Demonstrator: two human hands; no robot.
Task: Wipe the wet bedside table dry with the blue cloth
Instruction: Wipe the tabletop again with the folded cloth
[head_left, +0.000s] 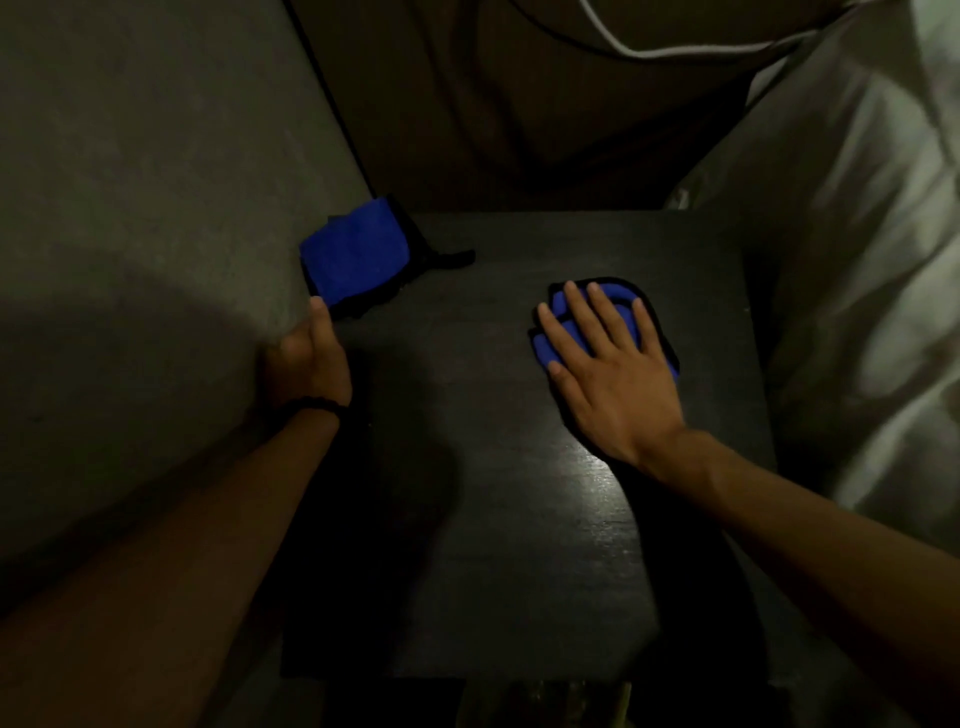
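Observation:
The dark bedside table (493, 519) fills the middle of the view, with a wet sheen near its centre right. My right hand (608, 364) lies flat, fingers spread, pressing a bunched blue cloth (615, 296) with black edging onto the table's right part. A second blue cloth (353, 260) with black trim hangs over the table's far left corner against the wall. My left hand (311, 358) grips the table's left edge just below that cloth, thumb tip touching its lower corner. A dark band circles my left wrist.
A grey wall (145, 208) runs along the left of the table. White bedding (857, 260) lies to the right. A brown padded headboard (519, 104) with a thin cable rises behind the table.

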